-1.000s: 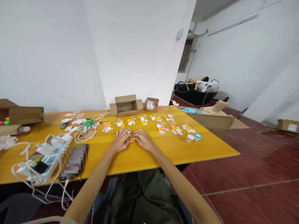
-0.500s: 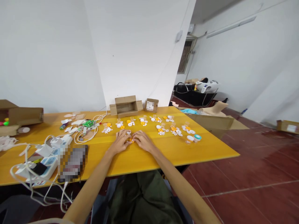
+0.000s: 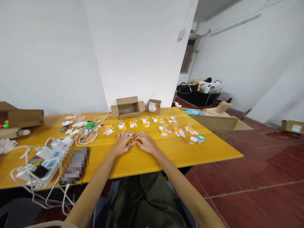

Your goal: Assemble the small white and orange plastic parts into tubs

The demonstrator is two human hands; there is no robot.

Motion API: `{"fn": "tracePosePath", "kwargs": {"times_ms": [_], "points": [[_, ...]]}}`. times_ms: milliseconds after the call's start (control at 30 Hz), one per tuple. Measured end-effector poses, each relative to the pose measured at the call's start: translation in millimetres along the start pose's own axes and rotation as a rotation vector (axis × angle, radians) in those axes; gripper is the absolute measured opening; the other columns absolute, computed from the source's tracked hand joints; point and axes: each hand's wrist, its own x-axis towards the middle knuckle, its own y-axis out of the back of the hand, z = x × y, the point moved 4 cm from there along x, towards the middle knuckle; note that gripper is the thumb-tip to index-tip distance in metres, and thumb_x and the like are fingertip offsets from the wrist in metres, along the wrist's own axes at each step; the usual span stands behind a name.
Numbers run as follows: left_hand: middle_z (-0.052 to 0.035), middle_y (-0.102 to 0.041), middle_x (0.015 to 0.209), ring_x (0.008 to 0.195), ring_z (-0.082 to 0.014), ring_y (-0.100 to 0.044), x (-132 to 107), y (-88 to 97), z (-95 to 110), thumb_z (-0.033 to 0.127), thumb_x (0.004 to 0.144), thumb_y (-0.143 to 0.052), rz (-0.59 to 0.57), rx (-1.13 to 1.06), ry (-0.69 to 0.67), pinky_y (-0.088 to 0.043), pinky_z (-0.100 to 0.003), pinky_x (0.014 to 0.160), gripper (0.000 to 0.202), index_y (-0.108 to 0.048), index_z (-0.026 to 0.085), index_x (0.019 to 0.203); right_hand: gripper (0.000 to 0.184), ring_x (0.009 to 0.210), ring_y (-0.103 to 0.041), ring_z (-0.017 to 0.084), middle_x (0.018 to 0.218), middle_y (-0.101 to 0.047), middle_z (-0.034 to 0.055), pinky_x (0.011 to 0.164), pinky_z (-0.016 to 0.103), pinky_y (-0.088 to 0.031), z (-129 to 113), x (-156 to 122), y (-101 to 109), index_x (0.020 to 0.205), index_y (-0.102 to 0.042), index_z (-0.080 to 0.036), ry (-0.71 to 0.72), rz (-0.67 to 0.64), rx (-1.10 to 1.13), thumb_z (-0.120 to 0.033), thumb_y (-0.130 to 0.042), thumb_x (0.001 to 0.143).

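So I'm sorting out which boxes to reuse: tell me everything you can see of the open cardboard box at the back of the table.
The open cardboard box is small, plain brown and corrugated-looking. It stands upright at the far edge of the yellow table, near the white wall, with all flaps folded outward. Its inside is shadowed, so contents cannot be told. A smaller labelled box stands just right of it, apart. No hand touches it.

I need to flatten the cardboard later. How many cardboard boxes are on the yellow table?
3. One large box lies at the table's far left edge, one open box stands by the wall beyond the hands, and a small box is just to its right. More boxes lie off the table.
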Motion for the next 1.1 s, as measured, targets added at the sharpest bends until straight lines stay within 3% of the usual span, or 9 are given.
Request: {"fn": "tracePosePath", "kwargs": {"times_ms": [533,1100], "points": [[-0.0079,-0.054,0.136,0.129,-0.0313,-0.04,0.2,0.6,0.4,0.036,0.094,-0.054,-0.011,-0.014,0.008,-0.035,-0.054,0.108,0.02,-0.067,0.027,0.105,0.016,0.106,-0.061,0.021,0.106,-0.069,0.0044,0.092,0.04,-0.045,0.6,0.6,0.0,0.081,-0.062,-0.022,-0.077,-0.013,0.007,-0.007,-0.062,0.084],[-0.0086,-0.054,0.136,0.129,-0.0315,-0.041,-0.1,0.5,0.3,0.036,0.094,-0.054,-0.005,-0.011,0.004,-0.036,-0.055,0.108,0.02,-0.067,0.026,0.105,0.015,0.102,-0.059,0.021,0.103,-0.068,0.0041,0.089,0.037,-0.045,0.5,-0.1,1.4,0.084,-0.064,-0.023,-0.057,-0.011,-0.004,-0.008,-0.06,0.086]]}}
